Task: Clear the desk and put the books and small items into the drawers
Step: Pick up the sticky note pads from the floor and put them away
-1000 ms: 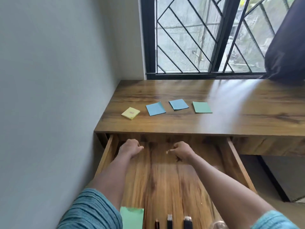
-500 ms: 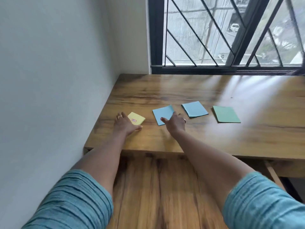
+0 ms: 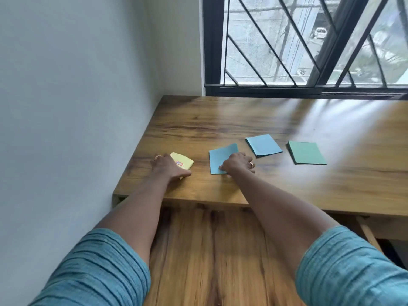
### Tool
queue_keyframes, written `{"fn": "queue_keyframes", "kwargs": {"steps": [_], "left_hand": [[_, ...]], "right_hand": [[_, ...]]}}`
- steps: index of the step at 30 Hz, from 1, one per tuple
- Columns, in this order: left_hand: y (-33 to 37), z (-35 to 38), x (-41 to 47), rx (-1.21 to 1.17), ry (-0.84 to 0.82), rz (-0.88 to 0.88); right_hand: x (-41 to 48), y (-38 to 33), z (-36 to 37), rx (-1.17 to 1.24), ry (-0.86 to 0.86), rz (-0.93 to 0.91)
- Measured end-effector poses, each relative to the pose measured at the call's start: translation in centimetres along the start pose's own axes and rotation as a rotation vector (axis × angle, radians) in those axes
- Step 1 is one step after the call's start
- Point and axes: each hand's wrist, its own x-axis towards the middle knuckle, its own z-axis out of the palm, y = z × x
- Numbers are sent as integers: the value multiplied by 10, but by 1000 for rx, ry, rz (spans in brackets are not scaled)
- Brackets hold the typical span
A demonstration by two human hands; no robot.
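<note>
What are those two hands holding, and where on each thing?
Left hand grips the yellow pad across its near-left side; right hand pinches the blue pad next to it at its near right corner.

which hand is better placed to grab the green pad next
Right. The right hand is on a blue pad, nearer the green pad; the left hand is farther off, on the yellow pad by the wall.

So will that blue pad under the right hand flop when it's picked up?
Probably floppy: the blue pad's far edge curls up off the desk where the right hand grips it. Likely light, since it looks like a thin paper stack. The thicker yellow pad in the left hand would probably stay stiffer.
</note>
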Motion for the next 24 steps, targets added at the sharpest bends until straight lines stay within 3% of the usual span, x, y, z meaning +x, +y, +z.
{"fn": "queue_keyframes", "kwargs": {"steps": [5,12,17,24], "left_hand": [[4,6,-46,-212,111,39],[24,40,-153,-390,130,26],[45,93,-238,-354,80,-55],[66,159,-319,-332,-90,-126]], "right_hand": [[-25,36,-16,140,60,-110],[-81,122,-55,670,53,-95],[-123,214,-72,673,100,-112],[-151,328,-61,608,37,51]]}}
